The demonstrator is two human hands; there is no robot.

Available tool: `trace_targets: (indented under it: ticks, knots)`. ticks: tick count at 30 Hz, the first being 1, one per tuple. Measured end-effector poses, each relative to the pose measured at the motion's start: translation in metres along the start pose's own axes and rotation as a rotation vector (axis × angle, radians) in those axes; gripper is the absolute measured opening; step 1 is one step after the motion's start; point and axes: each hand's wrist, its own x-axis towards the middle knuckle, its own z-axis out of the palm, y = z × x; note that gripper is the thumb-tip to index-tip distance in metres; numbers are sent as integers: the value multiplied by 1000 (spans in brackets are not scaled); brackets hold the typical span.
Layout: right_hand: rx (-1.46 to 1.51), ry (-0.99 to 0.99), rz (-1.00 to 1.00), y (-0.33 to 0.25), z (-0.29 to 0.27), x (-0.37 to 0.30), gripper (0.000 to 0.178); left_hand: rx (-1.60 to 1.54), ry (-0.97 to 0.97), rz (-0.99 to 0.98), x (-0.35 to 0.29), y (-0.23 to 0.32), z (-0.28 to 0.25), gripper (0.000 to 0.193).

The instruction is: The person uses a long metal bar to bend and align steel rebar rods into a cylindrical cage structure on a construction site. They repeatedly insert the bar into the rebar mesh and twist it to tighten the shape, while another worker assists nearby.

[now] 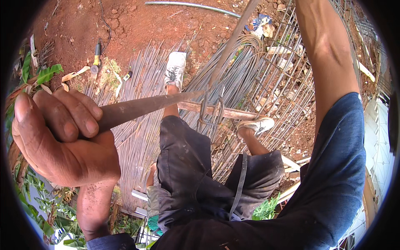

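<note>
My left hand [66, 133] is closed around the near end of a rusty brown bar [146, 109]. The bar runs to the right and narrows toward several bent steel rods [210, 114] at the middle. Those rods loop around a wooden bar [233, 112] that lies between my two shoes. From the same spot a second brown bar [231, 43] slants up and leaves at the top edge. My right forearm [327, 46] reaches up past that edge, so my right hand is hidden, along with anything it may hold.
Long straight steel rods [139, 83] lie on the ground at left, and a bundle of bent rods [237, 68] beyond my feet. A welded steel cage [291, 79] stretches along the right. An angle grinder [96, 60] with its cord rests on red soil. A pale pipe [191, 6] lies farther off.
</note>
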Motion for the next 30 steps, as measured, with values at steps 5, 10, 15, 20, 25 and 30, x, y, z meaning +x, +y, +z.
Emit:
trace_targets:
  ticks: [5,10,15,20,25,30]
  knots:
    - [36,-9,-52,-8,-7,-22,54,225,24,112,-22,-10,-6,11]
    - [90,-6,-79,-27,-17,-44,47,1165,4,672,-19,7,-20,41]
    - [133,4,-82,-45,-30,-63,40,334,224,498,-35,13,9,8]
    - [197,14,-72,-54,-51,-64,33,232,372,443,-23,11,4,26]
    - [299,64,-68,-76,-103,-74,27,233,403,544,-18,6,1,23]
    - [450,58,-67,-117,-164,-157,23,295,393,262,-13,-5,8,21]
